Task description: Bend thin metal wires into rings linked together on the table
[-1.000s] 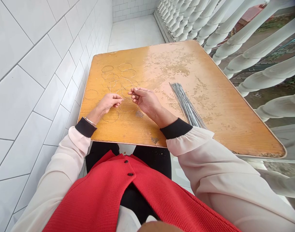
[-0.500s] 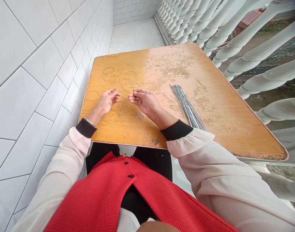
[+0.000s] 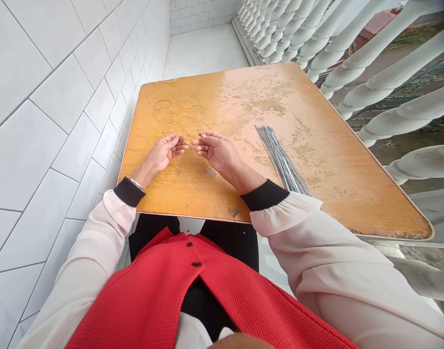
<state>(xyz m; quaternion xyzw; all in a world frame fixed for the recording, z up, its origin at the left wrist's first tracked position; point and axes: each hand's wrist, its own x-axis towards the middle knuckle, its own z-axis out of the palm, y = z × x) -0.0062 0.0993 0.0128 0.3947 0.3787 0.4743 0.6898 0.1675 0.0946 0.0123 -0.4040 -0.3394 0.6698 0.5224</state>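
Observation:
My left hand is closed in a pinch above the wooden table, palm turned partly inward. Opposite it, my right hand pinches too, its fingertips a small gap from the left ones. A thin wire appears to run between the two sets of fingertips, though it is so fine that its shape is hard to make out. Around and beyond the hands, several thin wire rings lie on the tabletop, some overlapping. To the right of my right hand rests a bundle of straight grey metal wires.
A white tiled wall runs close along the table's left side. White balusters line the right side. The tabletop has worn patches, and its near edge is just in front of my body.
My left hand has moved slightly right, so the fingertips of both hands are closer together. My right hand has barely shifted. The rings and the wire bundle lie as before.

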